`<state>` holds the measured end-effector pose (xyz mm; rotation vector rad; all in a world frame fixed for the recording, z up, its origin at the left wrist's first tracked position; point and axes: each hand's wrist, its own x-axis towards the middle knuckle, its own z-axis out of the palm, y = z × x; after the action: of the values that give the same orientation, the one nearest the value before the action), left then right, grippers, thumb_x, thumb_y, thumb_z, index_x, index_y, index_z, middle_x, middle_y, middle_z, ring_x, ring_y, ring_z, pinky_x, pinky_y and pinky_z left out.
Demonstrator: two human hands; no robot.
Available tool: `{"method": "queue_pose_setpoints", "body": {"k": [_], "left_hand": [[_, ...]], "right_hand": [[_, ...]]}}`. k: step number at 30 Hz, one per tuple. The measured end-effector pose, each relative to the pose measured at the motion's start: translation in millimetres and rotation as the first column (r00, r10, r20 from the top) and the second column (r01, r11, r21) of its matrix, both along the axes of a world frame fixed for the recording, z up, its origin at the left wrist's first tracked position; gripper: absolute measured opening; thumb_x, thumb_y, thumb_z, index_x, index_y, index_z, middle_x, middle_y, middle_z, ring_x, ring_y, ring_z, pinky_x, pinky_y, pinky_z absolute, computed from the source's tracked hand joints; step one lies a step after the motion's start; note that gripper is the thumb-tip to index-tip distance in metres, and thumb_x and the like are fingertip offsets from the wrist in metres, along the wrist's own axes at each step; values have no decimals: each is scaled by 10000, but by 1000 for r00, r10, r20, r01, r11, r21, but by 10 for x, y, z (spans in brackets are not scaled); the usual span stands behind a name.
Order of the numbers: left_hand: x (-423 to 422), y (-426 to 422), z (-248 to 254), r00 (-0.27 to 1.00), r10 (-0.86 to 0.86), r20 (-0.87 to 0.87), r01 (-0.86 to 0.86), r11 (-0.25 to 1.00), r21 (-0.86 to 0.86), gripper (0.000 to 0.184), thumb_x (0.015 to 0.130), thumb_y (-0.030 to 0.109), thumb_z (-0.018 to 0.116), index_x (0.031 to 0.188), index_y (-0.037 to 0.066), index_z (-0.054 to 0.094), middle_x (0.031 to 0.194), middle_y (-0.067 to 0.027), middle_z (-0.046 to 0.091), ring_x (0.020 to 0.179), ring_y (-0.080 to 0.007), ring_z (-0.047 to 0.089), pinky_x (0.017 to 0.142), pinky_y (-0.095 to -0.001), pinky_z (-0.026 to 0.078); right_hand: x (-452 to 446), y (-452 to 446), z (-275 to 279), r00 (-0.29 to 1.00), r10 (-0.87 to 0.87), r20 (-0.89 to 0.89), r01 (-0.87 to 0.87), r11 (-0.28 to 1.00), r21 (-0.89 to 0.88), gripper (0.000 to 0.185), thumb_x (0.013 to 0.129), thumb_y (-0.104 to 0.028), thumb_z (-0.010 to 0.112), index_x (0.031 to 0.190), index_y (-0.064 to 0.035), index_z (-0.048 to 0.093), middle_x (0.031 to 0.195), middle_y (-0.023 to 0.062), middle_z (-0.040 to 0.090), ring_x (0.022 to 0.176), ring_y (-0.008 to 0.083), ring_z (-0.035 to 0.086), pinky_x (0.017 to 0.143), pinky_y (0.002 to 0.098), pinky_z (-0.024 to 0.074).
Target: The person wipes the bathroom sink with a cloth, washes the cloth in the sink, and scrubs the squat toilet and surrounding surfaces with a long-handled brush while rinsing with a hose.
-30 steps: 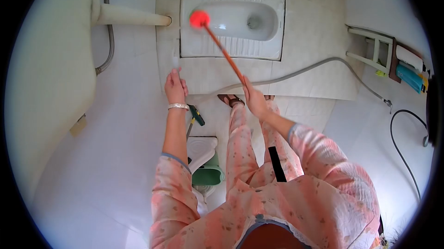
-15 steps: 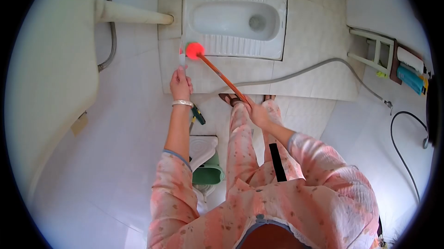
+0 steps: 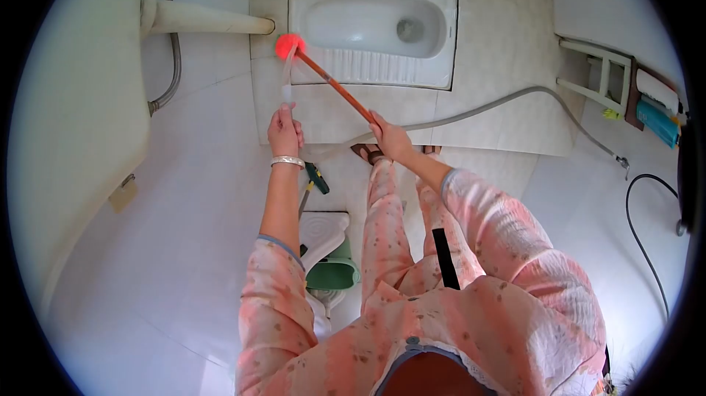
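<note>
Right hand (image 3: 392, 138) closed round an orange handle (image 3: 334, 87), left hand (image 3: 284, 131) pinching something pale and thin, red brush head (image 3: 290, 46) beside the squat toilet's (image 3: 371, 71) left edge, beige tiled floor (image 3: 500, 43), grey hose (image 3: 485, 112) curving across, white walls around.

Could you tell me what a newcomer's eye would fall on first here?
Probably the bright red brush head at the left edge of the white squat toilet, on an orange stick in the right hand. Next, perhaps the green bucket left of the legs.
</note>
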<state>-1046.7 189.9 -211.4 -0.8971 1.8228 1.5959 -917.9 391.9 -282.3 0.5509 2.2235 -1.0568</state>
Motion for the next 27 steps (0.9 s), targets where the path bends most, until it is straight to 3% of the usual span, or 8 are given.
{"method": "queue_pose_setpoints", "body": {"k": [5,11,14,17,19,21,24,27], "left_hand": [[-46,46,78,1000,5,-12,-4,1000,25,420,915,409,439,1060,30,547,539,19,370,401,-66,333,355,-222,276],[-76,102,30,999,-30,-21,30,1000,-8,428,913,419,438,1057,32,551,539,19,370,399,-69,336,354,-223,278],[-91,116,92,999,-34,-17,34,999,12,429,911,423,440,1049,33,553,540,20,371,398,-69,337,354,-224,279],[-161,142,98,999,-30,-41,30,999,16,423,911,421,441,1041,35,556,542,20,372,399,-69,337,356,-226,278],[-129,137,49,999,-13,-29,13,1000,2,408,913,414,441,1030,43,565,519,23,388,363,-53,328,323,-215,265],[-122,146,49,999,-23,-25,23,1000,6,409,914,411,440,1037,40,560,529,21,379,380,-62,330,342,-222,272],[-131,180,46,1000,-17,-15,17,1000,-4,396,916,405,438,1039,49,562,529,22,381,383,-59,330,344,-220,271],[-128,236,28,1000,-11,-12,11,1000,2,377,918,398,438,1034,65,571,520,26,394,371,-47,328,328,-211,263]], "right_hand": [[654,336,336,998,27,53,-29,999,39,413,911,-329,399,1307,-216,375,820,213,614,765,389,587,646,482,454],[-26,18,-81,999,24,49,-25,1000,13,426,915,-344,389,1321,-224,354,838,212,616,757,390,591,652,474,460],[180,197,-52,999,39,34,-41,997,65,433,917,-364,377,1327,-232,343,830,201,621,757,389,593,648,480,459],[615,480,285,988,42,149,-54,996,74,435,916,-381,370,1329,-249,339,840,191,623,778,382,592,659,481,454],[625,482,513,953,155,261,-193,973,125,416,906,-340,428,1302,-221,385,782,215,616,721,418,582,634,493,449],[494,178,37,1000,19,17,-19,1000,-3,428,918,-382,372,1323,-251,337,799,202,624,733,385,601,641,474,464],[-190,9,-105,999,26,35,-27,999,44,409,921,-370,365,1312,-252,346,757,203,622,695,394,601,618,493,463],[-370,250,-56,999,31,-20,-26,976,217,415,921,-331,375,1314,-201,346,742,209,618,670,398,596,598,505,465]]}}
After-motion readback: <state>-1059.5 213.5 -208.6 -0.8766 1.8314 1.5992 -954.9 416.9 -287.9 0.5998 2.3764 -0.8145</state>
